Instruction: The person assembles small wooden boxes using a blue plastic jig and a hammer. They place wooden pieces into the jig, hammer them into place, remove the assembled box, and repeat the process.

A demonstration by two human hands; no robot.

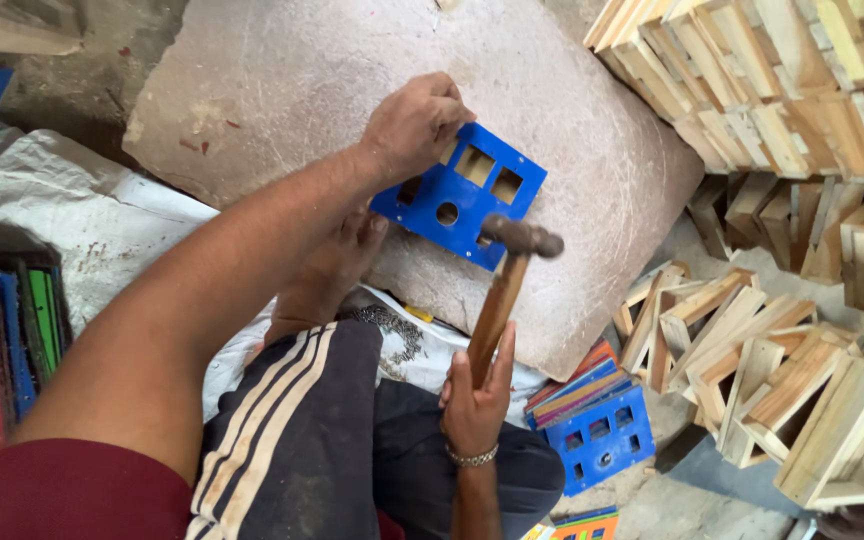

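I see my left hand [414, 122] at upper centre, fingers curled and pinching the top edge of the blue panel [460, 196], which lies flat on the rough stone slab [282, 70]. My right hand [476, 392], lower centre, wraps the hammer [505, 285]; its wooden handle runs up toward the panel, the metal head hovering at the panel's lower right corner. Pale wooden frames [762, 370] are piled at right.

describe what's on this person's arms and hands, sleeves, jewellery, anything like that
The left hand is bare, and that arm is bare up to a short maroon sleeve at the shoulder. The right hand has a silver chain bracelet at the wrist; no sleeve shows there.
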